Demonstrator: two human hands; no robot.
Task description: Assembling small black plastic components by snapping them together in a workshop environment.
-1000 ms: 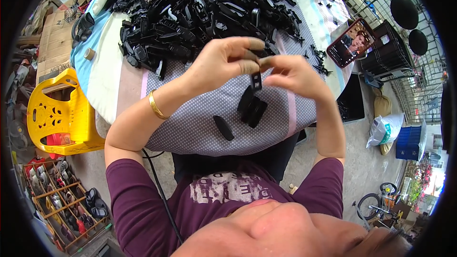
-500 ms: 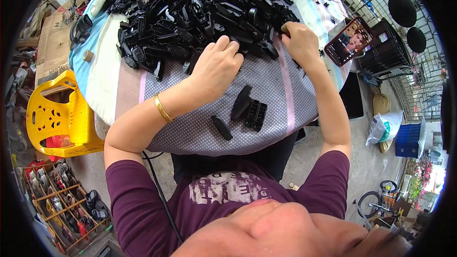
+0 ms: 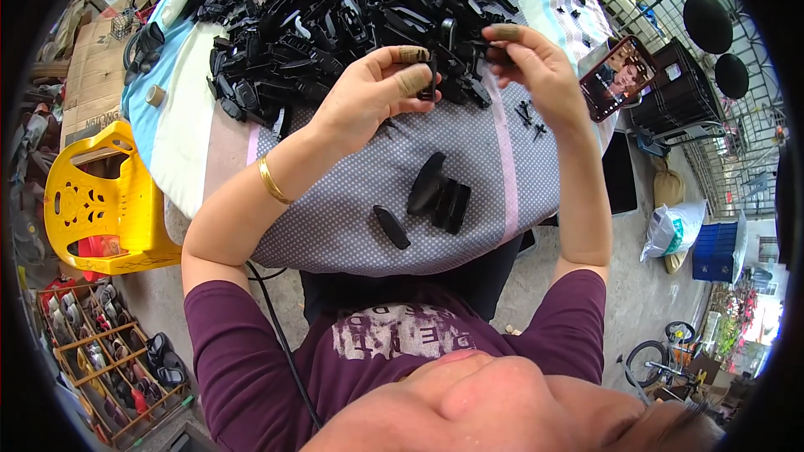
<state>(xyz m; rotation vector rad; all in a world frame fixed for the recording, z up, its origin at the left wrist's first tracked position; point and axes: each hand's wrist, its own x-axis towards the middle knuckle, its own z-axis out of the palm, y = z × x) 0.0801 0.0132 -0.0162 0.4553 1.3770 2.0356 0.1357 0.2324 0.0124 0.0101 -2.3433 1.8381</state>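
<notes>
My left hand (image 3: 377,96) is raised at the near edge of a large heap of black plastic parts (image 3: 335,17). Its thumb and fingers, taped at the tips, pinch a small black plastic piece (image 3: 429,75). To the right, my right hand (image 3: 544,79) hovers with its fingers apart, and I see nothing held in them. Small black bits (image 3: 529,120) lie on the cloth beneath it. Nearer to me lie a curved black part (image 3: 427,182), a slotted black block (image 3: 452,206) touching it, and a slim black cover (image 3: 391,227).
A patterned cloth (image 3: 335,234) covers the round table. A phone (image 3: 620,79) with a lit screen stands at its right edge. At the left are a tape roll (image 3: 155,95) and a yellow plastic chair (image 3: 100,201). A dark cable (image 3: 276,326) hangs beside my left side.
My left hand has come up from the heap and now shows a small black piece in its fingers. My right hand has lifted from the heap's right edge, its fingers now spread.
</notes>
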